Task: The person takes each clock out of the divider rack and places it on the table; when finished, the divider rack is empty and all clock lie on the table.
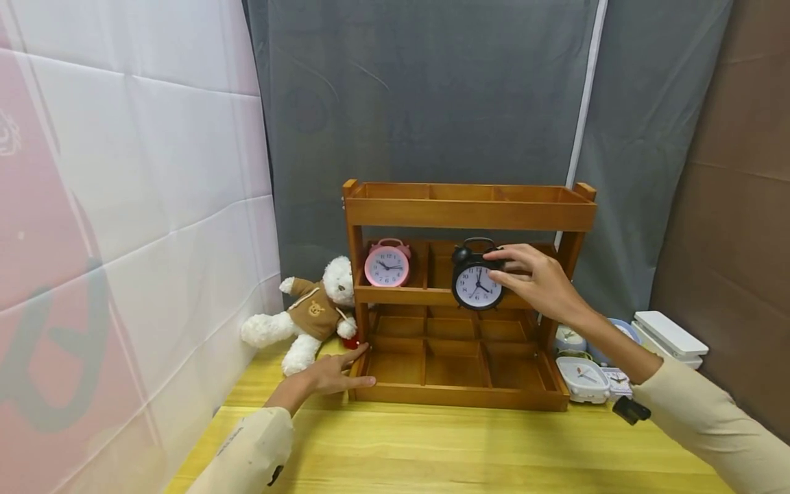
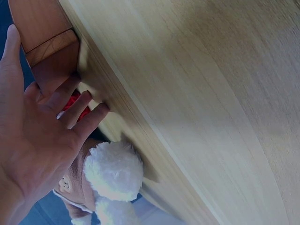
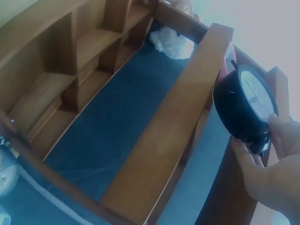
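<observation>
My right hand [image 1: 535,280] grips a black twin-bell alarm clock [image 1: 477,287] by its upper right side, thumb by the dial and fingers at the bell. The clock hangs upright before the middle shelf of a brown wooden rack [image 1: 459,396], its dial facing me. In the right wrist view the black clock [image 3: 243,103] shows its dark back and rim. A pink alarm clock [image 1: 387,265] stands in that shelf's left compartment. My left hand [image 1: 330,374] rests at the rack's lower left corner, fingers spread; in the left wrist view the hand [image 2: 42,136] shows its palm beside the wood.
A white teddy bear [image 1: 317,309] in a brown hoodie leans left of the rack, near a small red thing [image 1: 350,342]. On the right, several clocks, among them a white one [image 1: 583,379], stand on the yellow wooden table [image 1: 432,446] near stacked white boxes [image 1: 673,333]. A grey curtain [image 1: 432,89] hangs behind.
</observation>
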